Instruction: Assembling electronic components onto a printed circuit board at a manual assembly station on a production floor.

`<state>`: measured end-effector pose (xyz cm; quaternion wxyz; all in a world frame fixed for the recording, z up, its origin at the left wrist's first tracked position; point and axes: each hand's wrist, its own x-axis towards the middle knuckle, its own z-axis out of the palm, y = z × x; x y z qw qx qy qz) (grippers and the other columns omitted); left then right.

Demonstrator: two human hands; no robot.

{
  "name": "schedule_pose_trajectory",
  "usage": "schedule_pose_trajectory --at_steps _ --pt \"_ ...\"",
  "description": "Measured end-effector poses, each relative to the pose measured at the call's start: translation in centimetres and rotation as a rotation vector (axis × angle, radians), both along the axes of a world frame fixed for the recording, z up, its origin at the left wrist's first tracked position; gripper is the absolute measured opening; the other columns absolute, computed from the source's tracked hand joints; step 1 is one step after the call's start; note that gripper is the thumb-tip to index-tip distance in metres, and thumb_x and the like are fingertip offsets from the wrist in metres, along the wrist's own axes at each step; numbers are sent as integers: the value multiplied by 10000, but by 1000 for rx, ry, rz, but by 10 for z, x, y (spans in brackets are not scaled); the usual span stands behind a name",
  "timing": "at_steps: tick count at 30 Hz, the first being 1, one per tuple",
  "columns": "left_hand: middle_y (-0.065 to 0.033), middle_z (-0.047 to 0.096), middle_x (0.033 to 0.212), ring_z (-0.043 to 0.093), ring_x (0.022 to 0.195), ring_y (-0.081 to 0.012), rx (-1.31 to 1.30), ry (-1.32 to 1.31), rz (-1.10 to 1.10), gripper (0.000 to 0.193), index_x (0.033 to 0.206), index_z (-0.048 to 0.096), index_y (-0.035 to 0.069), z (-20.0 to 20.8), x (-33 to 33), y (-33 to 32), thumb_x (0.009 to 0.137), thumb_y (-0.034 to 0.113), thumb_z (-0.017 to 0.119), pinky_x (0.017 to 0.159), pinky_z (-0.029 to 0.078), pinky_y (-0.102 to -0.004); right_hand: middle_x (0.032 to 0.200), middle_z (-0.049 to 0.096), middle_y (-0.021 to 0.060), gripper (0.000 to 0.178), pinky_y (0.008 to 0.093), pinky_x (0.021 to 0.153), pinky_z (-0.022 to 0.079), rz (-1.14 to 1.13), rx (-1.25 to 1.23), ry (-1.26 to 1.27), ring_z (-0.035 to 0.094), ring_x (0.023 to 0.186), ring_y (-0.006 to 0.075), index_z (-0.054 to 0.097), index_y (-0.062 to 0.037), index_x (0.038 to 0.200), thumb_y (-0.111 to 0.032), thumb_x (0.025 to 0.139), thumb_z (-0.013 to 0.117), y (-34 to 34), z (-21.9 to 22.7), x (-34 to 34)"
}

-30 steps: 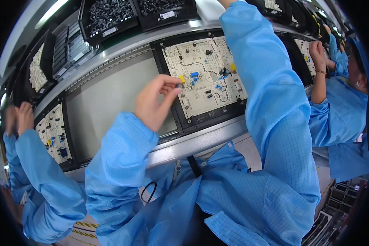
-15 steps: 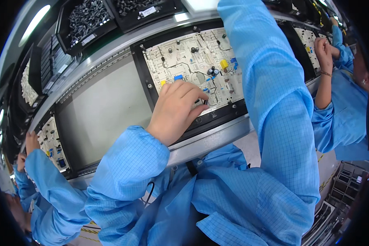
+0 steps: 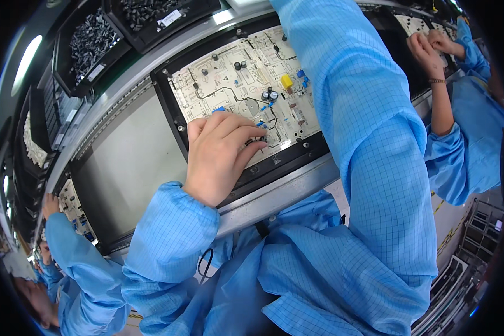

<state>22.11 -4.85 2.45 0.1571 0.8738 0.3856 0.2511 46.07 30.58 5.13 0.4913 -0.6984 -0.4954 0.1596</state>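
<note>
My left hand (image 3: 221,154) reaches over the near left part of a pale circuit board (image 3: 207,84). Its thumb and forefinger pinch a small dark electronic component (image 3: 264,139) at the board's surface; the fingers partly cover it. Whether its leads sit in the board cannot be seen. Around the hand the board carries a blue part (image 3: 218,110), several round black capacitors (image 3: 270,94) and a yellow block (image 3: 286,82). A black frame (image 3: 176,120) surrounds the board. My right arm (image 3: 364,112) stretches far forward across the board's right side, its hand beyond the upper edge of the picture.
Black bins of small dark parts (image 3: 92,42) stand along the far side, with a bin of white parts (image 3: 35,140) farther left. A metal rail (image 3: 280,182) runs along the near edge. Co-workers in blue sleeves work at boards left (image 3: 75,235) and right (image 3: 459,151).
The board and my left hand appear farther left in the picture, as the view has shifted. My left fingers keep their pinch near the same spot. The right co-worker's hands have come together.
</note>
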Motion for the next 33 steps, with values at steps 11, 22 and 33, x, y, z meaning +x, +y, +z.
schedule_pose_trajectory --at_steps 11,22,33 --pt "39 638 897 552 903 -154 -66 24 39 150 869 694 134 -4 -7 3 732 183 730 813 314 -322 1031 578 352 529 490 888 414 -41 322 -51 539 1019 480 450 101 1149 -380 933 404 4 -26 -13" --pt "42 592 894 541 925 -136 221 251 104 189 888 636 141 -11 0 -4 727 216 700 813 339 -331 1100 529 381 541 498 897 405 8 397 61 515 1051 487 430 110 1151 -385 941 372 -3 -28 -36" --pt "10 583 873 551 863 -155 237 239 89 259 943 639 137 19 -9 -26 723 244 723 751 352 -320 894 566 142 434 358 689 484 217 567 -239 582 750 261 489 -14 1079 -76 718 724 -67 31 -24"
